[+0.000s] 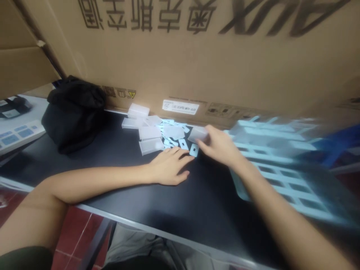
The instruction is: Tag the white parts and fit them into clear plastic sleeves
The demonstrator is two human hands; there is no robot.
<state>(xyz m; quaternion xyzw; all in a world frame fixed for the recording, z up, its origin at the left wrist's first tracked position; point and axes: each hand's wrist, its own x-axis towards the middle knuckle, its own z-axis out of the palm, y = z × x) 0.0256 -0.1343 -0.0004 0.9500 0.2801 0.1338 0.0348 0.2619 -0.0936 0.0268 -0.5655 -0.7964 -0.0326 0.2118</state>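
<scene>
My left hand (169,167) lies flat on the black table (157,202), fingers stretched toward several small pale blue plates (180,143). My right hand (221,145) is closed on a small translucent plastic box (198,134), held just above the table beside a blue plate (194,150). More translucent boxes (146,127) lie in a loose heap behind the plates.
A black bag (74,112) sits at the table's left. A large cardboard carton (197,52) stands along the back edge. A pale blue slotted tray (281,161), blurred, lies under my right forearm. A white device (19,131) is at far left.
</scene>
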